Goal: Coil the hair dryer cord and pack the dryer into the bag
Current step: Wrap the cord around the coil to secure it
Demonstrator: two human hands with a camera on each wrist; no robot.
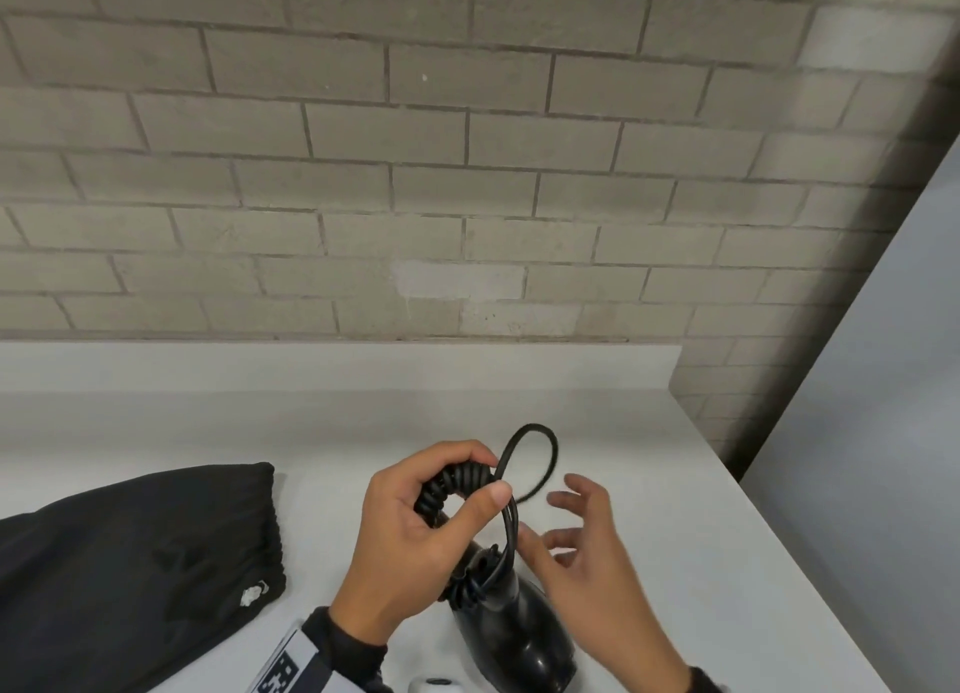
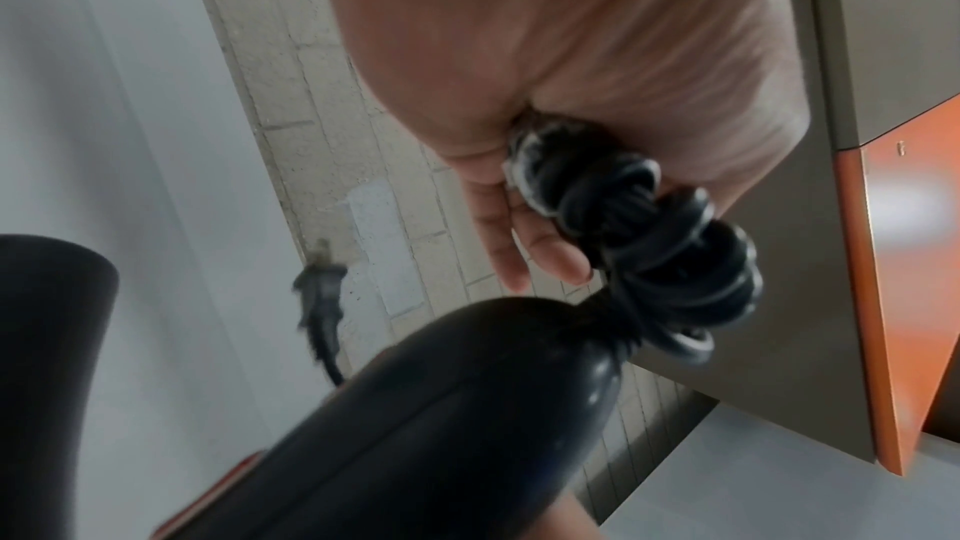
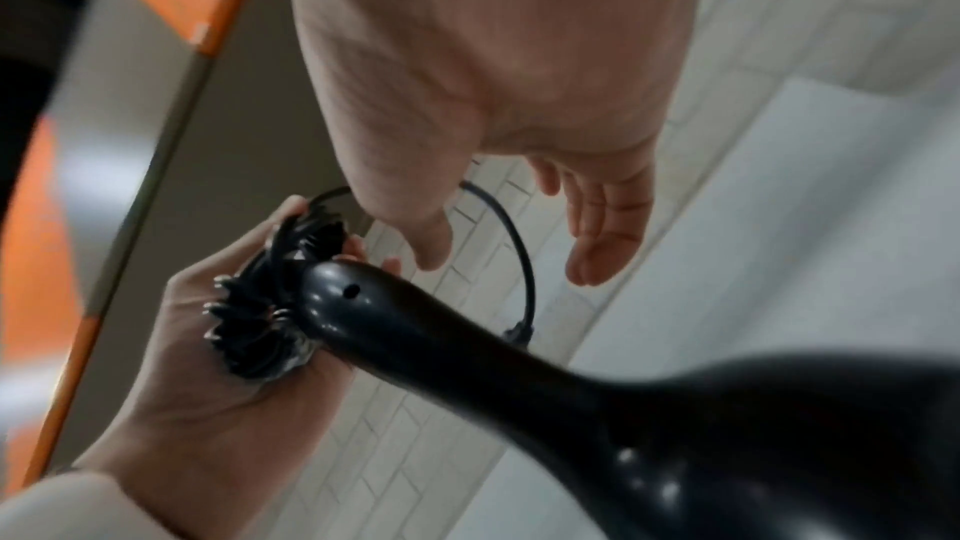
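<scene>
A black hair dryer (image 1: 511, 635) stands on the white counter (image 1: 208, 422), handle end up. My left hand (image 1: 426, 526) grips the spiral part of its black cord (image 1: 452, 484), bunched above the handle; the grip also shows in the left wrist view (image 2: 639, 228) and the right wrist view (image 3: 260, 323). A loop of straight cord (image 1: 535, 458) sticks out past my left thumb. My right hand (image 1: 582, 531) hovers just right of the cord, fingers spread, holding nothing. The black fabric bag (image 1: 130, 573) lies on the counter at the left. The plug (image 2: 322, 286) hangs blurred.
A brick wall (image 1: 415, 172) rises behind the counter's raised back edge. The counter's right edge runs diagonally beside my right hand. A small white object (image 1: 434, 684) peeks in at the bottom edge. Orange-trimmed cabinetry (image 2: 883, 302) shows in the wrist views.
</scene>
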